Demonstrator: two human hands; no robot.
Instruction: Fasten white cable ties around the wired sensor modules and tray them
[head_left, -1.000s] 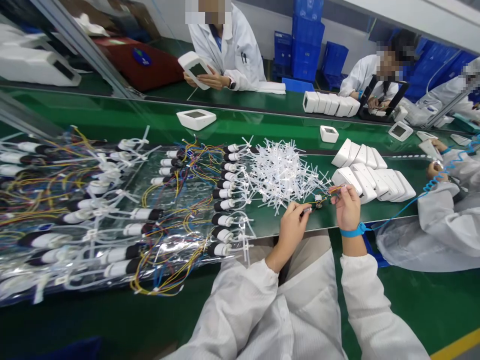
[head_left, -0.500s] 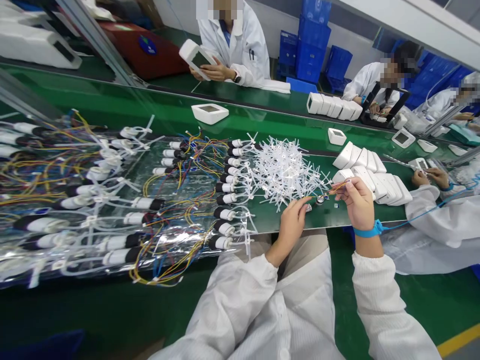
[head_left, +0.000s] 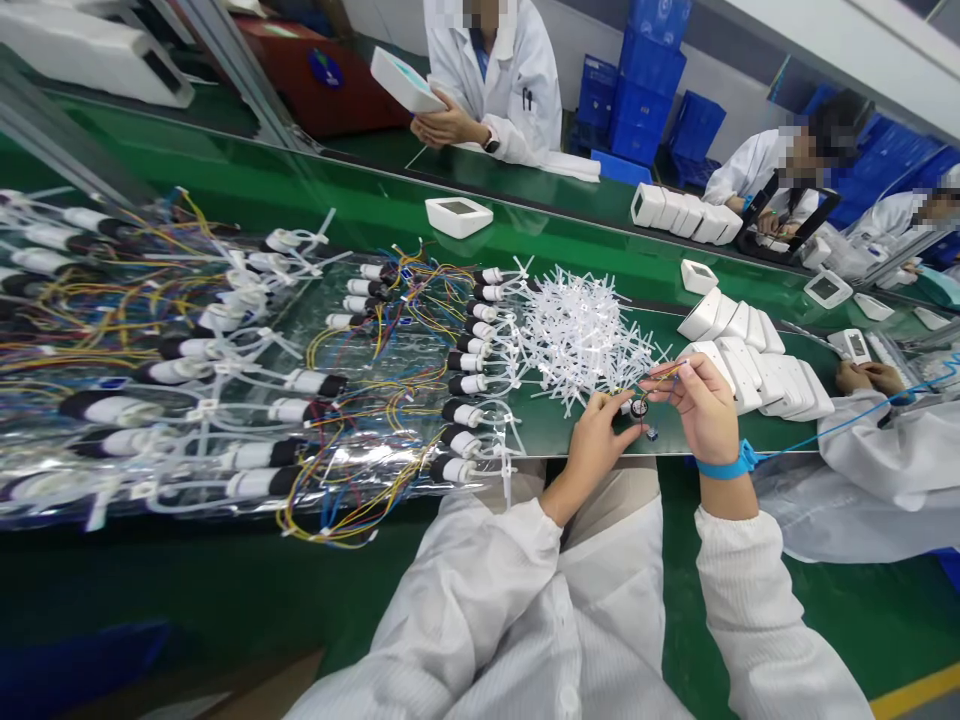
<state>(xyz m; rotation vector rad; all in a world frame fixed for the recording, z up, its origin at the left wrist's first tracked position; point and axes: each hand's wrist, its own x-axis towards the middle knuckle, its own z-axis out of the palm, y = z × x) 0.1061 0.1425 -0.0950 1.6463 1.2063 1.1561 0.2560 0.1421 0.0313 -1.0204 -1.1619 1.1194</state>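
Note:
My left hand (head_left: 592, 445) is closed around a small cylindrical motor (head_left: 639, 408), whose round dark end shows between thumb and forefinger. Most of its body is hidden by the fingers. Thin coloured wires (head_left: 661, 376) run from it up to my right hand (head_left: 705, 408), which pinches them between thumb and fingertips. A small connector (head_left: 652, 434) hangs just below the motor. Behind my left hand is a heap of white zip-tie-like strips (head_left: 577, 330). A blue strap (head_left: 727, 462) with a cord circles my right wrist.
On the left, rows of white-and-black motors (head_left: 457, 412) with wires and tubes lie on clear plastic. White device housings (head_left: 757, 375) stand stacked at right. A green conveyor (head_left: 540, 240) carries more housings beyond. Co-workers sit opposite and at my right (head_left: 870, 385).
My left hand has closed around the motor, its thumb now below it. The right hand, still on the wires, has come nearer to the left. The view has shifted slightly.

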